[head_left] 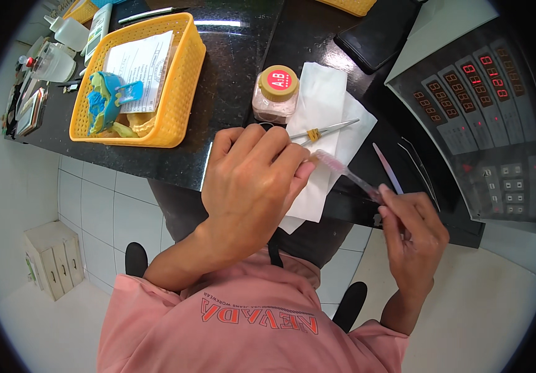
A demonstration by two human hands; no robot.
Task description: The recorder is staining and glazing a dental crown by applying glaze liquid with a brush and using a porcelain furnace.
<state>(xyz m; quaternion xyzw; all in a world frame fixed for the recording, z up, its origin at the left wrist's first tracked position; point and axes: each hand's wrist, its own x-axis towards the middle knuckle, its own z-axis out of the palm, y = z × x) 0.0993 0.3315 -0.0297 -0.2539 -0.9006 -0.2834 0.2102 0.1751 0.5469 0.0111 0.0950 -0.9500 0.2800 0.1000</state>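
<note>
My right hand point(414, 233) pinches the clear handle of a small brush point(362, 184) that looks like a toothbrush with pinkish bristles. The brush's head points left and meets the fingertips of my left hand point(252, 171). My left hand is closed, back upward, with thumb and fingers pressed together; a small brownish bit shows at their tips, too small to name. Just beyond lies a slim metal tool point(336, 127) with a yellow band wound round it, resting on white tissue point(317, 93). Behind my left hand stands a clear jar point(274, 99) with a gold lid and red label.
A yellow basket point(184, 93) at left holds papers and a blue dental-tray-like piece point(103, 102). Bottles point(54, 62) stand beyond it. At right are a pinkish pointed tool point(387, 168), metal tweezers point(418, 165), a flat black device point(377, 37) and a control panel point(476, 118) with red digits.
</note>
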